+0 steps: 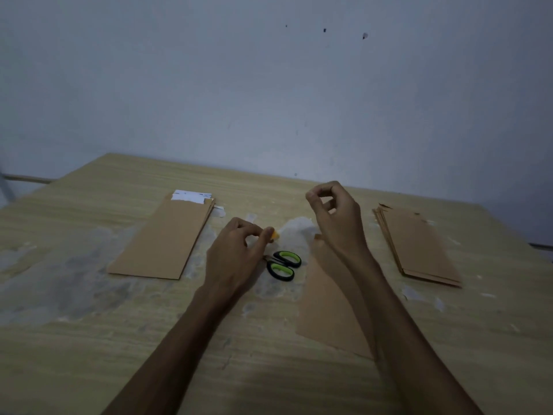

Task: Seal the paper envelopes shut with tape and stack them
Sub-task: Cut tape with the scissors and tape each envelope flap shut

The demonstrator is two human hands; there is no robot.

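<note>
Left hand [239, 250] pinched small tape roll [275, 234] just above scissors [284, 265]. Right hand [335, 217] pinched, probably clear tape end, couldn't tell. Envelope [326, 304] lay right of scissors. Tape could've folded, stuck to itself.

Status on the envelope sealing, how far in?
Midway, apparently. Likely done: the brown envelope stack with white strips on the left. In hand: left hand pinches a small yellow piece; one brown envelope lies under the right arm. Left: the right-side envelope stack.

Dim room, plain bluish-grey wall [269, 85] with small dark marks, light wood-grain table [89, 354], worn grey patches
</note>
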